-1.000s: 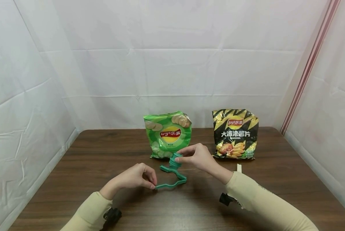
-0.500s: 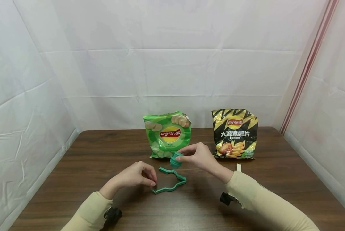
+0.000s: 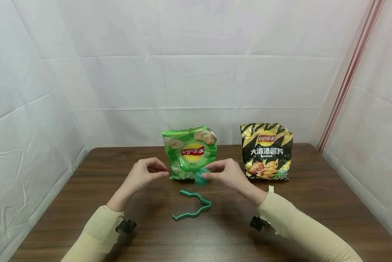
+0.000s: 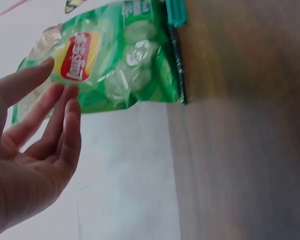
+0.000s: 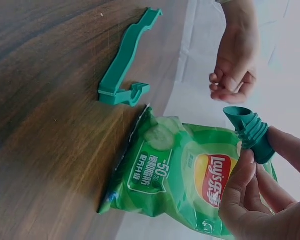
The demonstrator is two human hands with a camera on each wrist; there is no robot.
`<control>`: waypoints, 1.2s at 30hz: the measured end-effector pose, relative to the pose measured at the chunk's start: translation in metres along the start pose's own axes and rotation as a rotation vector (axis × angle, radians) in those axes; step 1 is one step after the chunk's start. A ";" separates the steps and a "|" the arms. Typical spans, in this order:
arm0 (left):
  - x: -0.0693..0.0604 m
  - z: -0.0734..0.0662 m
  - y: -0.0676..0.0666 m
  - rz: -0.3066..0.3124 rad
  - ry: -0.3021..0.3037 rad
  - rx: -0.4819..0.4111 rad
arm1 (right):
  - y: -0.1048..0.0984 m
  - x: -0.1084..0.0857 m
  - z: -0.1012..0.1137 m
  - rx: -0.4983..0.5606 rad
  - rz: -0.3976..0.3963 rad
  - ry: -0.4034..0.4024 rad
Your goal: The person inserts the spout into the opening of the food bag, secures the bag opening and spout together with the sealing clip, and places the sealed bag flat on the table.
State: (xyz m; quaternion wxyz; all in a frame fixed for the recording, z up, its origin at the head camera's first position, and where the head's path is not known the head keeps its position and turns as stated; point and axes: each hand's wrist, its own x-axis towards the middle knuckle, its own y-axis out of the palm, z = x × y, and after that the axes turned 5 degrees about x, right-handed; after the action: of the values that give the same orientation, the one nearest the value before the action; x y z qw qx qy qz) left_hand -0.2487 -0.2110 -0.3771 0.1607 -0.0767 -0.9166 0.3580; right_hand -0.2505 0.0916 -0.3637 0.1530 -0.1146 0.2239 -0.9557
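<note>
In the right wrist view, the right hand (image 5: 270,200) pinches a small ridged teal spout (image 5: 253,134) between thumb and fingers, its slanted mouth turned toward the other hand. The head view has that spout (image 3: 201,177) just before the lower right of the green chip bag (image 3: 191,154). The left hand (image 3: 145,176) is raised at the bag's left, fingers loosely bent and holding nothing; in the left wrist view the same hand (image 4: 45,135) does not grip the bag. A hinged teal clip (image 3: 196,214) lies spread in a V on the table, below both hands.
A black and yellow chip bag (image 3: 266,152) stands at the back right of the wooden table (image 3: 196,243). A small pale piece (image 3: 271,189) shows beside the right sleeve. White cloth walls (image 3: 196,83) rise behind and at both sides.
The left hand has let go of the clip's end, then risen and moved back and left. The clip lies flat now. The right hand still pinches the spout, which has tilted and shifted slightly.
</note>
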 end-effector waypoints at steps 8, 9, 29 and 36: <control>0.020 -0.005 -0.021 -0.182 -0.052 -0.036 | -0.004 0.005 0.002 0.018 -0.031 0.025; 0.023 -0.006 -0.023 -0.193 -0.050 -0.041 | -0.005 0.006 0.003 0.018 -0.034 0.024; 0.066 -0.024 -0.035 -0.142 -0.016 -0.112 | -0.013 0.010 -0.001 0.042 -0.059 0.017; 0.072 -0.025 -0.032 -0.130 -0.007 -0.115 | -0.017 0.011 -0.002 0.033 -0.082 -0.004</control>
State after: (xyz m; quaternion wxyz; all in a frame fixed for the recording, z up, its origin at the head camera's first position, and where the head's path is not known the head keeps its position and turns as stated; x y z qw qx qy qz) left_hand -0.3085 -0.2001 -0.3207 0.1758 -0.0248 -0.9393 0.2937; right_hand -0.2654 0.1027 -0.3563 0.1160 -0.1228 0.2031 -0.9645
